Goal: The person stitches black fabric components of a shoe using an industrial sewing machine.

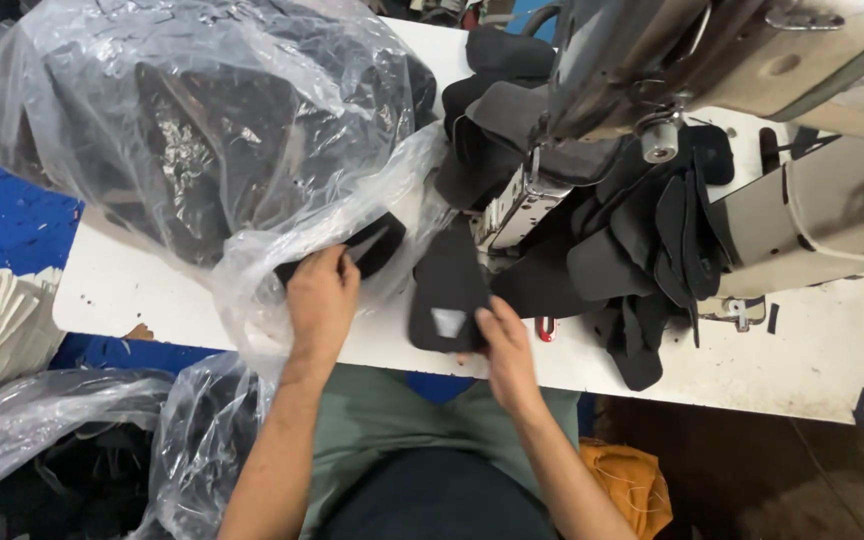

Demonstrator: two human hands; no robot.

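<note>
- Left hand (322, 300) reaches into the mouth of the large clear plastic bag (252, 110) on the white tabletop (122, 290); grip closed on a black curved fabric piece (372, 243) at the opening, likely because that one lies nearest.
- Right hand (504, 345) pinches the near edge of a flat black cut fabric panel with a pale patch (447, 290), lying just in front of the grey sewing machine (752, 60).
- Bag holds many dark pieces.
- 1 loose pile of black fabric parts (642, 250) sits under the machine arm.
- 2 more clear bags (192, 440) below the tabletop edge; contents dark, unclear.
</note>
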